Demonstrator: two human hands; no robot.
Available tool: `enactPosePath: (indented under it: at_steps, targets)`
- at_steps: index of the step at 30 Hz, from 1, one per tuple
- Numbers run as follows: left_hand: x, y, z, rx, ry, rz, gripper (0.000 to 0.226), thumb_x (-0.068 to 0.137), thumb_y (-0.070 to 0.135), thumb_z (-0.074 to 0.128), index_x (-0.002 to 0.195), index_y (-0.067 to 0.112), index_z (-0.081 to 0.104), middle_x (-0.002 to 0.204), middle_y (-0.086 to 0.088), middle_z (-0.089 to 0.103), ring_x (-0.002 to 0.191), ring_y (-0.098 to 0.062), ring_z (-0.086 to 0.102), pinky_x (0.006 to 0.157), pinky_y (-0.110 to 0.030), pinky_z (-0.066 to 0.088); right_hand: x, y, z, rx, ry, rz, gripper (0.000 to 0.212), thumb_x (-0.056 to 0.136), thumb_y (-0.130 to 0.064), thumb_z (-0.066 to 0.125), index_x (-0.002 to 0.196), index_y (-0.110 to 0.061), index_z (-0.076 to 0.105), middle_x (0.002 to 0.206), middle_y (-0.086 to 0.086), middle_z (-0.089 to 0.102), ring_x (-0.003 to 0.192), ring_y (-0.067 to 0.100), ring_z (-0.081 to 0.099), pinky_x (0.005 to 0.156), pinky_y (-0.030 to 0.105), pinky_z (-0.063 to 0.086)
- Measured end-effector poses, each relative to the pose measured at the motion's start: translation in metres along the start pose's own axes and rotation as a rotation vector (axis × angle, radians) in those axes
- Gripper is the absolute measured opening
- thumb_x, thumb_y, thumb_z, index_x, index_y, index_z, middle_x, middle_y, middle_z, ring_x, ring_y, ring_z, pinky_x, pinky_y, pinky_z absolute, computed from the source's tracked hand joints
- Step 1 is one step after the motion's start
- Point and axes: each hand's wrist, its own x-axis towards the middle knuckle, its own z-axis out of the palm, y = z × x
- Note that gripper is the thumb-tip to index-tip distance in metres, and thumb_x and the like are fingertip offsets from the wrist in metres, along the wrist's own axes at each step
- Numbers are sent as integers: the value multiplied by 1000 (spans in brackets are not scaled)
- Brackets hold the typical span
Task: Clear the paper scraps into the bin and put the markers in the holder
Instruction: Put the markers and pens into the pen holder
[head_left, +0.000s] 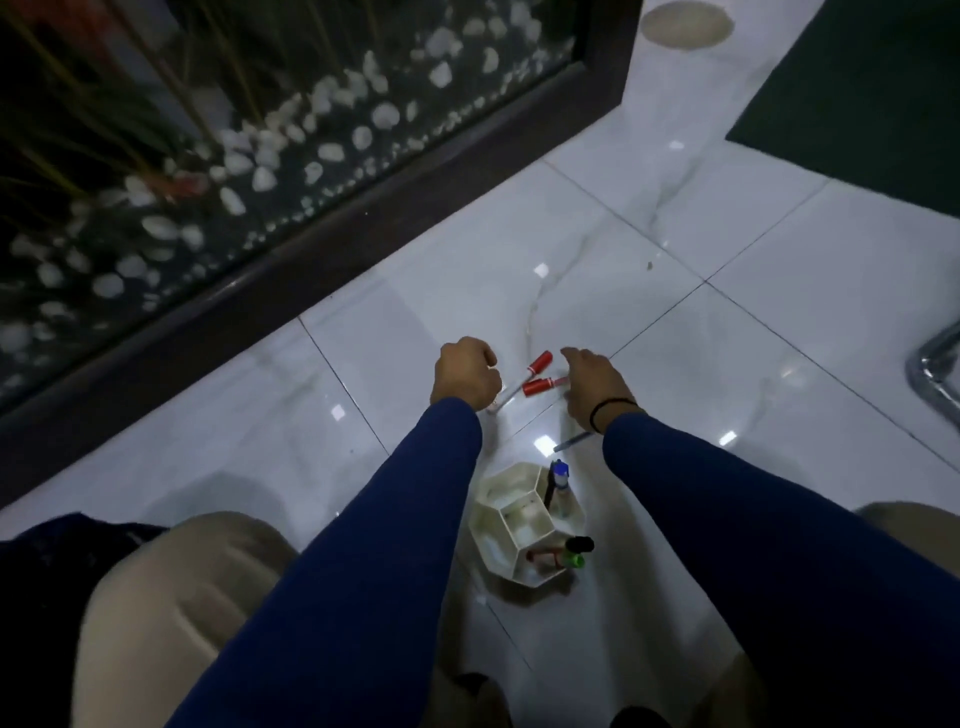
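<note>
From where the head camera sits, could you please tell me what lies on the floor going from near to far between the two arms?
White holder with markers standing in it → grey pen lying on the tile → two red-capped markers between the left hand and the right hand.

2 red-capped markers (537, 374), white holder (506, 525), blue sleeves (395, 545), white marbled floor (727, 338)

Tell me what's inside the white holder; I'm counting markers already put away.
The white holder shows a blue-capped marker in its far cell, and black-capped, green-capped and reddish ones in its near cell. Their lower ends are hidden by the walls.
</note>
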Motion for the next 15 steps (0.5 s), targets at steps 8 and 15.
enactPosePath:
  at_steps: [8, 15]
  targets:
    - [23, -27, 55, 246, -92, 134, 45, 93, 33, 71, 130, 11, 59, 121, -11, 62, 103, -29, 63, 78, -31, 46, 15, 15, 37, -346, 10, -148, 37, 87, -13, 65, 121, -12, 51, 117, 11, 53, 106, 30, 53, 88, 41, 44]
    - [24, -27, 78, 241, -33, 105, 12, 89, 18, 70, 97, 12, 65, 92, -10, 67, 75, -27, 65, 70, -40, 61, 10, 22, 11, -160, -51, -99, 23, 94, -30, 59, 107, -12, 53, 99, 4, 54, 88, 23, 54, 78, 39, 51]
